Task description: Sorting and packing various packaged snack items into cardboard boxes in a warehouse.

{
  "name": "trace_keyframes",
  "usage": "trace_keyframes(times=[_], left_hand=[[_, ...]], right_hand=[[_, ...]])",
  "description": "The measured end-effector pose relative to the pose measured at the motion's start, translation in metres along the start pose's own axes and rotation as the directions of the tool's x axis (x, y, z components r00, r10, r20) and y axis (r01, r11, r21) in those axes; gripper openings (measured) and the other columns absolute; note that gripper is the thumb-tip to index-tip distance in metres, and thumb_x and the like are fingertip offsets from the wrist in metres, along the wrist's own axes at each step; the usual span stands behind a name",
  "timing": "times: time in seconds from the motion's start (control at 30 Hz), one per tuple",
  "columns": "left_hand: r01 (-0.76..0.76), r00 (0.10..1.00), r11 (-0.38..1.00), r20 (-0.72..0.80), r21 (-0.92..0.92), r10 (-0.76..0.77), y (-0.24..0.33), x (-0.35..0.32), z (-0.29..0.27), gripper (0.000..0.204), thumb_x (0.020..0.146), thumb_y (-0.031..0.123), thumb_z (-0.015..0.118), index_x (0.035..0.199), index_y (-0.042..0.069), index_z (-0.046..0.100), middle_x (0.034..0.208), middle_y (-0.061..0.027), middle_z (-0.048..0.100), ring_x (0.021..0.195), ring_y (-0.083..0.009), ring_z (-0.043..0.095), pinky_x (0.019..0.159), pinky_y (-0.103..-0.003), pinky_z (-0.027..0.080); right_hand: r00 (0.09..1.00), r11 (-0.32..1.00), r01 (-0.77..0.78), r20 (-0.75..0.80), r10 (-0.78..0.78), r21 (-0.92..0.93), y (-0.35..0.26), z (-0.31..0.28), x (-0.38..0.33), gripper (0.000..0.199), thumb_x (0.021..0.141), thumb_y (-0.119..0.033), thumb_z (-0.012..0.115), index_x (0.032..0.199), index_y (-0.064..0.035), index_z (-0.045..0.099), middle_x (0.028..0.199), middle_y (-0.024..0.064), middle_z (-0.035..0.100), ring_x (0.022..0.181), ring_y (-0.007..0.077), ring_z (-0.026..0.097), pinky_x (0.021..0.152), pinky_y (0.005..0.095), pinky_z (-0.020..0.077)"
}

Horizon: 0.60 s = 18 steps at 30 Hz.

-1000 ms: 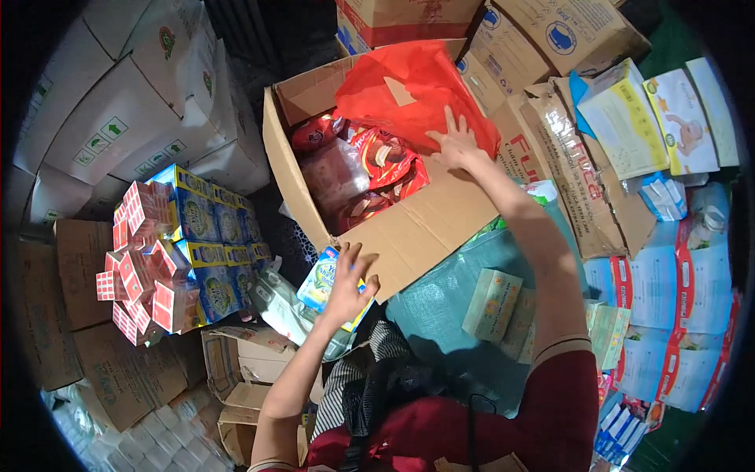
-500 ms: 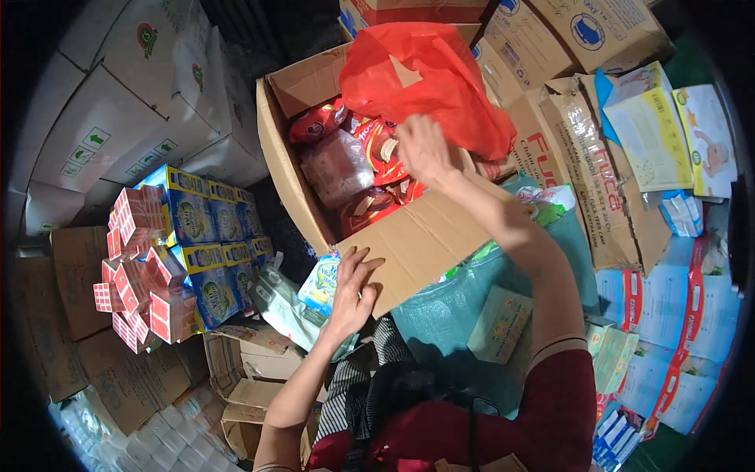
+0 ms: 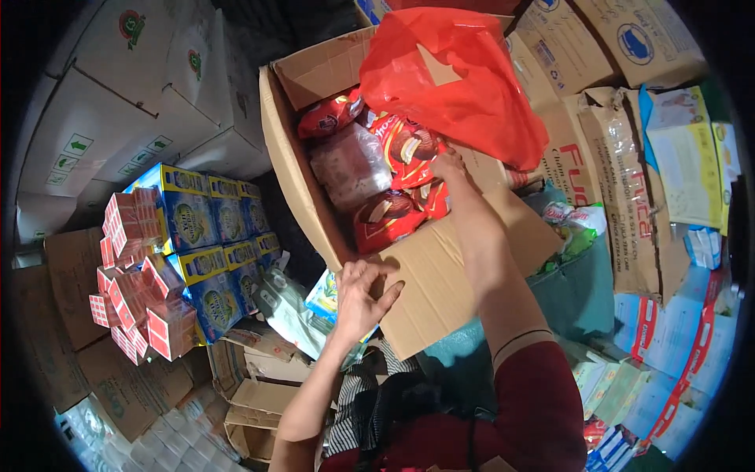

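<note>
An opened cardboard box (image 3: 275,134) stands in front of me, holding red snack bags with pictures of chocolate-coated cakes and a clear plastic packet (image 3: 351,167). My right hand (image 3: 450,165) reaches over the near flap into the box; its fingers are closed at the right edge of a red snack bag (image 3: 405,161), and the fingertips are partly hidden. My left hand (image 3: 362,299) lies on the left edge of the near flap (image 3: 429,287), fingers bent and thumb spread apart. Over the box's far right side drapes a red plastic bag (image 3: 472,86).
Blue-and-yellow packs (image 3: 193,216) with red-and-white small boxes (image 3: 130,295) stand stacked at left, before white cartons (image 3: 102,118). Brown cartons (image 3: 621,185) and packaged goods fill the right. Teal plastic (image 3: 578,295) lies beside the box; torn cardboard (image 3: 267,397) is by my legs.
My right hand has moved lower, to the edge of a red snack bag. My left hand has bent its fingers more at the flap's edge. The view has shifted slightly.
</note>
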<state>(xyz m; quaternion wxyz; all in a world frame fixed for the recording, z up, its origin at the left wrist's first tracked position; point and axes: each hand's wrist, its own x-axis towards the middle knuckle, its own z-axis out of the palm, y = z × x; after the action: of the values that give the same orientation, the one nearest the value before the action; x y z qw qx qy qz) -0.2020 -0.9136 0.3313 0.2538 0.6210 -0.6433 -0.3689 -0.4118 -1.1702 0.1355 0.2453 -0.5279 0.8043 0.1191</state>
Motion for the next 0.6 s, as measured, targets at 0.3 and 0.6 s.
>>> trace_keyframes(times=[0.3, 0.6], left_hand=[[-0.038, 0.996, 0.999, 0.079, -0.005, 0.038, -0.015, 0.012, 0.0, 0.045, 0.067, 0.029, 0.073, 0.106, 0.01, 0.058, 0.099, -0.0074, 0.053, 0.093, -0.0248, 0.046, 0.081, -0.035, 0.033], [-0.014, 0.996, 1.0, 0.086, -0.011, 0.015, -0.02, 0.013, 0.001, 0.046, 0.066, 0.031, 0.073, 0.104, 0.008, 0.059, 0.101, -0.0102, 0.051, 0.096, -0.0265, 0.045, 0.084, -0.036, 0.035]], right_hand=[[0.965, 0.973, -0.008, 0.255, 0.069, -0.232, 0.0, 0.009, 0.045, 0.052, 0.082, -0.025, 0.05, 0.13, -0.0108, 0.039, 0.138, 0.0118, 0.032, 0.124, 0.0298, 0.036, 0.098, 0.0437, 0.0361], [0.953, 0.955, 0.1, 0.304, -0.012, -0.278, 0.003, 0.034, 0.054, 0.054, 0.076, -0.028, 0.055, 0.126, -0.011, 0.046, 0.129, 0.0169, 0.04, 0.119, 0.0253, 0.043, 0.094, 0.0429, 0.0386]])
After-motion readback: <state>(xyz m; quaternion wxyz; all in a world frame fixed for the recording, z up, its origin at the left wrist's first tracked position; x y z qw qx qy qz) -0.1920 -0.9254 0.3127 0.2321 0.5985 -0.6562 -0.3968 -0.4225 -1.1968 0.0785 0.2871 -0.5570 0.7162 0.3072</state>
